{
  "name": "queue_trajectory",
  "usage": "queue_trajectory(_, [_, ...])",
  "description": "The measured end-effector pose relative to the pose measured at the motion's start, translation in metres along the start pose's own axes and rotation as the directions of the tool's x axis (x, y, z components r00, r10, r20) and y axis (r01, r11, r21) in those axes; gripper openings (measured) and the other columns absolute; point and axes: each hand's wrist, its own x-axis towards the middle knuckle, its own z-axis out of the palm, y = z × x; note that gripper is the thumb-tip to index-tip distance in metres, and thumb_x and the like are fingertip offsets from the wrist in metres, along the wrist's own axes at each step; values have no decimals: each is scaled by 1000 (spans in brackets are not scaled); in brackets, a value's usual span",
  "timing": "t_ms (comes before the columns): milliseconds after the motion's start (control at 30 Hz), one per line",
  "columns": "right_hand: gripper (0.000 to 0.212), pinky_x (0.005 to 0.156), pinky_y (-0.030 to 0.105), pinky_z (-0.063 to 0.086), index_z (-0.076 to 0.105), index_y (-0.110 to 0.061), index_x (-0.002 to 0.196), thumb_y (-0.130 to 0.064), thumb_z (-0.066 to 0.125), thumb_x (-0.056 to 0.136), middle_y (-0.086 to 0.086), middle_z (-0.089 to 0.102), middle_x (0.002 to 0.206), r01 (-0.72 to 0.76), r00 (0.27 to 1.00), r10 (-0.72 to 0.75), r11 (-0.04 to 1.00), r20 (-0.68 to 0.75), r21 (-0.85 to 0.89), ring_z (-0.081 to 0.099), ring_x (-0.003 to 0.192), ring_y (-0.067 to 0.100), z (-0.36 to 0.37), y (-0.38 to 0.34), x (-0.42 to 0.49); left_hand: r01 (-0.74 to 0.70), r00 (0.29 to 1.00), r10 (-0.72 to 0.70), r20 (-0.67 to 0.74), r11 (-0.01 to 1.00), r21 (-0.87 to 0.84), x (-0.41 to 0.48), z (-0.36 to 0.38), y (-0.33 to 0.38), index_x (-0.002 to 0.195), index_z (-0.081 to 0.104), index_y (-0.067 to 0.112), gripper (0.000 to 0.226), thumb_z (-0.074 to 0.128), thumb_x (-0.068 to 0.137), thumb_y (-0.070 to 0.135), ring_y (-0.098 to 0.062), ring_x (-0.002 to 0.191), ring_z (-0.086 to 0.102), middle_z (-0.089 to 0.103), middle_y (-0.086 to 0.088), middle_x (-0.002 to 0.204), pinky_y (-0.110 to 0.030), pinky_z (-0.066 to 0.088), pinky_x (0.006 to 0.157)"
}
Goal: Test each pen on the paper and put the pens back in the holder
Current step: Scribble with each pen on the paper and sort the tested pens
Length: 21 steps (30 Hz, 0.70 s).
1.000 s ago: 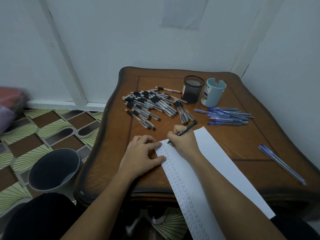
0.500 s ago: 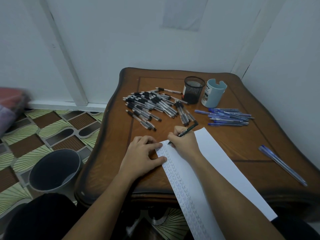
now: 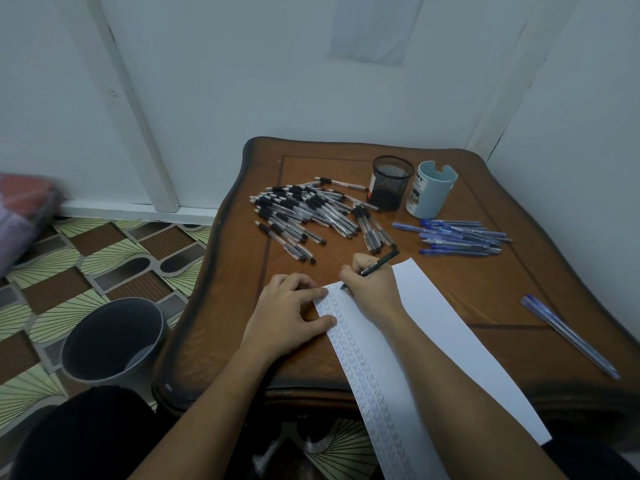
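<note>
A brown wooden counter [image 3: 485,289] stands in a pale-walled corner, filling the centre and right of the frame. At its near middle your right hand [image 3: 372,289] grips a dark pen [image 3: 379,263], fingers clamped round the barrel, the tip touching the top of a long white paper [image 3: 450,341] whose left strip is filled with small scribbles. Your left hand [image 3: 287,313] lies just left, fingers relaxed and holding nothing, thumb and fingertips pressing the paper's edge. Above lie a heap of black pens [image 3: 304,216], a black mesh holder [image 3: 388,195], a pale blue holder [image 3: 429,199] and blue pens [image 3: 457,237]. A grey bin [image 3: 104,341] sits lower left on the floor.
</note>
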Motion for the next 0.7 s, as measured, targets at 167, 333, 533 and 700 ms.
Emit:
queue_trajectory(167, [34,68,25,57,58,-15,85,-48,55,94,-3,61,71,-135,975,171,964,-143,228,65,68,7,-8,-5,7,10,999,-11,-36,999,-33,-1,2,1,125,62,33,50,61,83,59,1,113,27,47,21,118,-24,32,95])
queue_trajectory(333, [32,67,25,46,61,-17,92,-48,55,92,-6,61,75,-54,975,106,966,-195,253,59,72,9,-18,-13,7,74,989,-77,-123,997,-23,0,4,3,127,62,24,45,59,88,48,-4,117,31,51,12,122,-24,32,97])
queue_trajectory(533, [34,68,23,46,63,-11,89,-45,60,92,-5,63,78,-105,991,107,994,-78,34,61,78,10,-28,-14,-5,176,963,-139,-231,974,145,1,7,4,127,62,21,53,42,90,53,-17,120,39,53,3,126,-39,32,106])
queue_trajectory(700, [9,76,26,50,70,-21,94,-13,68,91,-3,68,104,-196,981,195,981,16,18,62,100,13,-34,-7,-9,190,976,-160,-150,958,215,1,5,7,137,50,26,77,25,78,69,-15,124,33,44,6,132,-38,24,110])
